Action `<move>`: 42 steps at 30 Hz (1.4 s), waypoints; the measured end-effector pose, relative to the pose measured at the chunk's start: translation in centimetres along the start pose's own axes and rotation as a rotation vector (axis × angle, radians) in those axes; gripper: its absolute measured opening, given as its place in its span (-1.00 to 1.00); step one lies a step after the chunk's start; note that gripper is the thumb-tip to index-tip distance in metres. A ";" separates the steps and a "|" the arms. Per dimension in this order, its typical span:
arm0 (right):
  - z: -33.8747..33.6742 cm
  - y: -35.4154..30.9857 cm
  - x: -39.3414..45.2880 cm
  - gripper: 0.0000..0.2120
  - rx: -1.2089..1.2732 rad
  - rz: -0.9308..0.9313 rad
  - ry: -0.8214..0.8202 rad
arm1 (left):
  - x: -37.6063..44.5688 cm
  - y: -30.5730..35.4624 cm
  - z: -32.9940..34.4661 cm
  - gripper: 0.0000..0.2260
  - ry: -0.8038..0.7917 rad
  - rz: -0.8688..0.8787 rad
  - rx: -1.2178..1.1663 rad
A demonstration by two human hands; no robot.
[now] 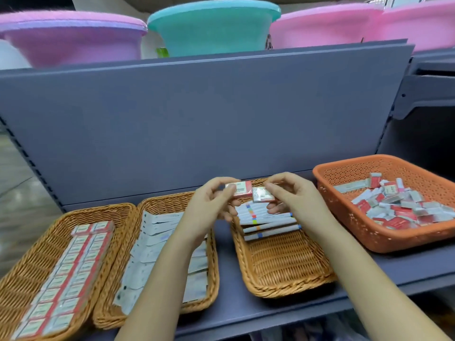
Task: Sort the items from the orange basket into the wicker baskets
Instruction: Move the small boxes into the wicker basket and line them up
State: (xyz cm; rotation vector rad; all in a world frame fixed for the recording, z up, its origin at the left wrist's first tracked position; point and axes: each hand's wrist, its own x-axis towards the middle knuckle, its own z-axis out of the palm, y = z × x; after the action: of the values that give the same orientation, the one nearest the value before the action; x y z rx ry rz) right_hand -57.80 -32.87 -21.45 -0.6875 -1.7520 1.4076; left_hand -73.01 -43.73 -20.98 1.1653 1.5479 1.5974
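Note:
An orange plastic basket [344,212] stands at the right of the shelf with a heap of small red and white packets [403,205] inside. Three wicker baskets line the shelf: the left wicker basket [29,262] holds rows of red-edged packets, the middle wicker basket [170,200] holds white flat packs, the right wicker basket [283,269] holds long white packs at its far end. Above the right wicker basket, my left hand [209,203] pinches a red and white packet [240,189], and my right hand [290,195] pinches a second small packet [263,195] beside it.
The grey shelf [229,303] has a tall grey back panel [197,114] right behind the baskets. Pink tubs [71,38] and a teal tub [214,25] stand on the shelf above. The shelf's front edge runs just below the baskets.

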 end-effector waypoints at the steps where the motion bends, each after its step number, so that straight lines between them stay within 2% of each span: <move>1: 0.5 -0.2 0.0 -0.92 0.020 0.007 -0.013 | -0.1 0.0 -0.7 -0.88 -0.017 -0.003 0.001; 5: 1.9 -0.6 0.3 -0.85 0.079 0.068 -0.130 | -0.4 -0.3 -3.2 -0.77 -0.047 -0.031 0.053; 8: 2.9 -0.4 1.1 -0.74 -0.032 0.073 -0.255 | -0.5 -0.5 -4.8 -0.79 -0.015 -0.041 0.114; 10: 3.7 -0.3 1.8 -0.75 -0.135 0.061 -0.296 | -0.6 -0.7 -5.9 -0.80 0.016 -0.031 0.210; 15: 7.1 0.6 4.3 -0.79 -0.376 -0.072 -0.397 | -0.7 -1.4 -9.1 -0.82 0.148 -0.052 0.418; 22: 12.7 0.7 6.0 -0.78 -0.510 -0.234 -0.537 | -2.5 -2.5 -14.5 -0.80 0.246 -0.131 0.600; 26: 16.7 0.9 6.6 -0.75 -0.619 -0.321 -0.536 | -3.5 -2.8 -18.0 -0.79 0.269 -0.146 0.671; 31: 22.1 0.5 6.4 -0.76 -0.691 -0.391 -0.537 | -4.3 -2.9 -23.2 -0.85 0.227 -0.153 0.700; 36: 27.9 0.8 5.6 -0.69 -0.759 -0.329 -0.510 | -4.6 -3.8 -29.3 -0.85 0.140 -0.170 0.770; 42: 33.4 2.1 4.6 -0.64 -0.879 -0.235 -0.475 | -4.5 -6.4 -34.2 -0.79 -0.012 -0.173 1.021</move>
State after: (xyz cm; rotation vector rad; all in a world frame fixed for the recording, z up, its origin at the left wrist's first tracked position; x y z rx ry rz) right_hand -88.16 -47.20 -25.46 -0.5650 -2.7621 0.6119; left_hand -102.77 -61.84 -25.39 1.4410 2.4694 0.6224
